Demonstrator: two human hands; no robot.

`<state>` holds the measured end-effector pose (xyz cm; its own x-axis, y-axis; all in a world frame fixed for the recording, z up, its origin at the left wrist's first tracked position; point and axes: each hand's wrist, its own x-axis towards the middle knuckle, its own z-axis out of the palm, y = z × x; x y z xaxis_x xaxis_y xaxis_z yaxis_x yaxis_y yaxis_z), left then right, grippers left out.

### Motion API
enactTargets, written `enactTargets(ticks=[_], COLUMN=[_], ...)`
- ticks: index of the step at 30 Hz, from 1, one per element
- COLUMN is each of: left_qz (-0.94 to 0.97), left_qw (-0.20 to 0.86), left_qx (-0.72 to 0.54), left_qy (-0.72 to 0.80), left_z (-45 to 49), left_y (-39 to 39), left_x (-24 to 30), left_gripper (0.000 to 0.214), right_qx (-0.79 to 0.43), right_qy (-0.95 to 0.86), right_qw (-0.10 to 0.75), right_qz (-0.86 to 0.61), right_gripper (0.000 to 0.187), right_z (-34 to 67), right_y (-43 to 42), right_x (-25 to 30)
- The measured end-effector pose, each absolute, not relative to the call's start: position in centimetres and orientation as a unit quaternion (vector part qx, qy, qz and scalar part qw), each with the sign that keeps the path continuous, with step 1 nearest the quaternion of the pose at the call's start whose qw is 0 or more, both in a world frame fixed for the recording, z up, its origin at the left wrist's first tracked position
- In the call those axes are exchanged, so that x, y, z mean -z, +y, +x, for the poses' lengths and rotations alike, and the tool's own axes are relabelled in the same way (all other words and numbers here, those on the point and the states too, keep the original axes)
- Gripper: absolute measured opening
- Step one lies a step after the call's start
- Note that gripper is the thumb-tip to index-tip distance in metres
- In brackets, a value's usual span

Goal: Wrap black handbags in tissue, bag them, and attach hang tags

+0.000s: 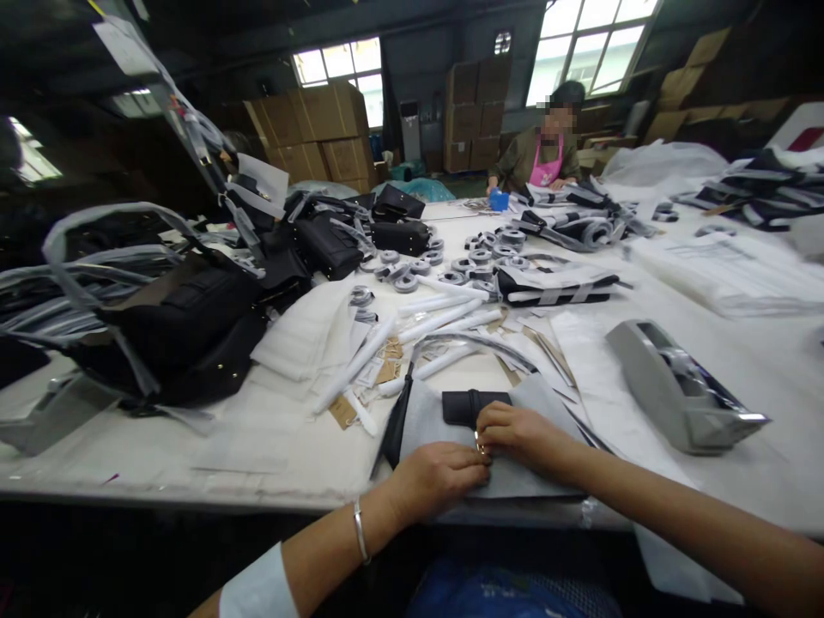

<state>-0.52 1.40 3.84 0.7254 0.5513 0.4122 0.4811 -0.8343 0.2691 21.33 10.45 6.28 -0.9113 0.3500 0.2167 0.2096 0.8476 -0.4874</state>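
Note:
A black handbag point(396, 422) lies in front of me near the table's front edge, its front covered by a pale grey protective sheet point(421, 412). Across the top middle runs a black flap with a strap point(458, 407), and a gold metal clasp point(478, 443) shows below it. My right hand point(524, 436) comes from the right, its bent fingers closed on the clasp. From the left, my left hand point(444, 476) has its fingers pressed together at the clasp's lower end; its thumb is hidden. The bag's wrapped handle point(463, 336) arches away behind it.
A grey tape dispenser point(675, 386) stands at the right. Black handbags point(193, 318) crowd the left, near foam sheets point(309, 330). White rolled tubes point(444, 319), paper tags point(341, 412) and coiled straps point(480, 257) lie beyond my bag. A co-worker point(544, 159) in a pink apron is across the table.

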Motion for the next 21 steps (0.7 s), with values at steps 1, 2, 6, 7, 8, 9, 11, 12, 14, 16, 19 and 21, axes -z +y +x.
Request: enactTargets(ticks=[1,2,6,7,8,9,11,12,14,16,19,21], left_qz=[0.927,0.928,0.927,0.926,0.926,0.925,0.923,0.921,0.919,0.917,0.916,0.915], left_qw=[0.071,0.071,0.075,0.076,0.078,0.080,0.083,0.084,0.080,0.078,0.078,0.069], left_qx=[-0.244,-0.242,-0.244,-0.249,-0.253,-0.255,-0.254,-0.256,-0.266,-0.280,-0.287,-0.286], left_qy=[0.276,0.275,0.275,0.272,0.269,0.270,0.277,0.281,0.281,0.274,0.271,0.275], left_z=[-0.5,-0.5,-0.6,-0.6,-0.6,-0.6,-0.5,-0.5,-0.5,-0.5,-0.6,-0.6], left_y=[1.4,1.5,1.6,1.6,1.6,1.6,1.6,1.6,1.6,1.7,1.9,2.0], left_x=[-3.8,-3.8,-3.2,-3.1,-3.0,-3.0,-3.1,-3.2,-3.3,-3.3,-3.2,-3.0], left_gripper=[0.023,0.023,0.021,0.021,0.021,0.020,0.020,0.020,0.019,0.020,0.021,0.022], right_qx=[-0.227,-0.219,-0.171,-0.161,-0.155,-0.150,-0.146,-0.144,-0.141,-0.135,-0.099,-0.059], right_qy=[-0.953,-0.957,-0.966,-0.968,-0.968,-0.966,-0.960,-0.957,-0.952,-0.948,-0.907,-0.838], right_qw=[0.140,0.131,0.094,0.083,0.074,0.067,0.060,0.060,0.061,0.081,0.192,0.277], right_qz=[-0.140,-0.137,-0.168,-0.176,-0.186,-0.198,-0.229,-0.246,-0.266,-0.277,-0.362,-0.467], right_gripper=[0.021,0.022,0.020,0.019,0.017,0.015,0.012,0.010,0.009,0.014,0.026,0.027], right_z=[21.1,21.0,20.6,20.5,20.4,20.3,20.0,19.9,20.1,21.0,24.3,27.5], right_y=[10.6,10.7,10.6,10.4,10.2,10.0,9.5,9.3,8.6,7.5,4.4,1.2], right_x=[-6.4,-6.4,-6.6,-6.6,-6.7,-6.8,-7.1,-7.3,-7.9,-8.6,-9.5,-9.4])
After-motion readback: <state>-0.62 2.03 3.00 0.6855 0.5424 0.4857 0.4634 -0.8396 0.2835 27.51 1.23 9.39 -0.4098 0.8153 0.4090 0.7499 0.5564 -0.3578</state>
